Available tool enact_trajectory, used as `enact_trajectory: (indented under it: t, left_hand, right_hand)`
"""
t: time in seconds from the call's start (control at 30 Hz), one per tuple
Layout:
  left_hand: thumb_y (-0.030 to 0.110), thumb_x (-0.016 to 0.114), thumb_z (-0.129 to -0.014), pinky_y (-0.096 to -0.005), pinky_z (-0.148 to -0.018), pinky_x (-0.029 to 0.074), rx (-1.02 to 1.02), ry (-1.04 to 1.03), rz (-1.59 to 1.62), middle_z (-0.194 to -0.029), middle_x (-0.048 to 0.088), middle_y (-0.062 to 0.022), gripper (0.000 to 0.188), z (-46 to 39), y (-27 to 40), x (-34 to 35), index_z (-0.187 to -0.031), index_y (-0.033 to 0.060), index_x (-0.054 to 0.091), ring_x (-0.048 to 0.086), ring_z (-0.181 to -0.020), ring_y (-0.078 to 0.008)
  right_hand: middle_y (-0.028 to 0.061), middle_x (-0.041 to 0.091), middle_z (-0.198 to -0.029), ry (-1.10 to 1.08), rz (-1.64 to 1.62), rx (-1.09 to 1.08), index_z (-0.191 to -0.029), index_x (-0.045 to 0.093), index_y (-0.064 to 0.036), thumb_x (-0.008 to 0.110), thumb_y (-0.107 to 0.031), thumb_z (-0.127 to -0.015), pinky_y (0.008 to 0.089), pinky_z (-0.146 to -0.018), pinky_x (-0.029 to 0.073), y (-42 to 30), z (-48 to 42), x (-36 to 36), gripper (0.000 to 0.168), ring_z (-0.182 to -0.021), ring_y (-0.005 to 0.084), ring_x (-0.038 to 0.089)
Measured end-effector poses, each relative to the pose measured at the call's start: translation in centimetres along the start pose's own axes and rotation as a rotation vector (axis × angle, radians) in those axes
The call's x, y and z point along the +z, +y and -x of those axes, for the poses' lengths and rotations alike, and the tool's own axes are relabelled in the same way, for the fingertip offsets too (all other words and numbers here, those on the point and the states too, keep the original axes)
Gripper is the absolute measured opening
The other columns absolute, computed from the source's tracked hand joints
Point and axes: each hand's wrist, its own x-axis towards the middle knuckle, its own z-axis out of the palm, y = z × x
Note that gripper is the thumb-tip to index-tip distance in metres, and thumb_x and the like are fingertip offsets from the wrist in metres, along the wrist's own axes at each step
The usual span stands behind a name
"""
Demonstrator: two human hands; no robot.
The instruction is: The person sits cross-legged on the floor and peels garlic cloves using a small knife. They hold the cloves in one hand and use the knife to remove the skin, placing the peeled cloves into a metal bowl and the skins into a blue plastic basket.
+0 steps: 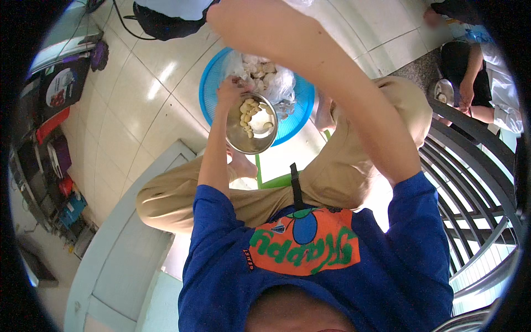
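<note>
My left hand (233,90) grips the rim of a stainless steel bowl (252,143), its fingers partly hidden. Several peeled garlic cloves (248,111) lie inside the bowl, which is over the near side of a blue plastic basket (206,97). In the basket, a clear plastic bag (284,89) surrounds unpeeled garlic (261,70). My right arm stretches across the basket towards the top edge. There my right hand (226,18) is beside a black-edged container (166,25), perhaps lined with a bag. Its fingers are hidden, so whether it holds anything cannot be told.
My bare feet (242,164) flank the basket's near side on the tiled floor (132,99). A pale wooden panel (120,232) stands at left, dark curved slats (464,174) at right. Another person's hands (466,93) are beside a small metal bowl (444,91). Boxes (62,89) line the far left.
</note>
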Motion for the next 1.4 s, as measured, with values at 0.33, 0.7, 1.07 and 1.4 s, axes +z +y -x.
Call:
enact_trajectory:
  t: [0.33,0.7,1.07,1.4]
  left_hand:
    - [0.033,0.08,-0.074,-0.0411,-0.084,0.054,0.069,0.352,0.26,-0.11,0.07,-0.0142,0.059,1.0,2.6,0.1,-0.125,0.0088,0.064,0.069,-0.093,-0.0301]
    - [0.04,0.08,-0.076,-0.0431,-0.082,0.052,-0.198,-0.067,-0.055,-0.111,0.068,-0.0178,0.06,5.8,2.2,-1.7,-0.122,0.0067,0.058,0.065,-0.096,-0.0397]
    - [0.025,0.069,-0.081,-0.0522,-0.079,0.053,-0.318,0.206,-0.048,-0.098,0.069,-0.0256,0.043,14.0,-3.4,2.4,-0.113,-0.0026,0.06,0.067,-0.09,-0.0438]
    - [0.002,0.065,-0.076,-0.054,-0.069,0.053,-0.327,0.407,0.333,-0.082,0.063,-0.0328,0.045,21.8,8.4,4.0,-0.11,-0.0156,0.041,0.065,-0.079,-0.0485]
  right_hand:
    - [0.0234,0.069,-0.088,0.115,-0.054,-0.016,-0.085,0.07,0.002,0.061,-0.01,-0.082,0.0464,-0.074,0.056,0.8,1.9,-3.1,0.016,-0.084,0.0383,0.069]
    - [0.0201,0.07,-0.081,-0.141,0.197,-0.117,-0.083,0.072,0.0,0.064,-0.01,-0.078,0.0433,-0.072,0.057,2.8,2.7,0.8,0.014,-0.079,0.0353,0.07]
    - [0.0183,0.068,-0.081,-0.415,0.034,-0.054,-0.088,0.068,-0.001,0.06,-0.022,-0.09,0.0435,-0.07,0.051,2.3,0.7,2.1,0.022,-0.074,0.0354,0.066]
    - [0.0131,0.06,-0.068,-0.607,0.119,-0.055,-0.096,0.065,0.004,0.054,-0.03,-0.098,0.036,-0.066,0.046,4.1,-1.8,1.4,0.036,-0.065,0.02,0.058]
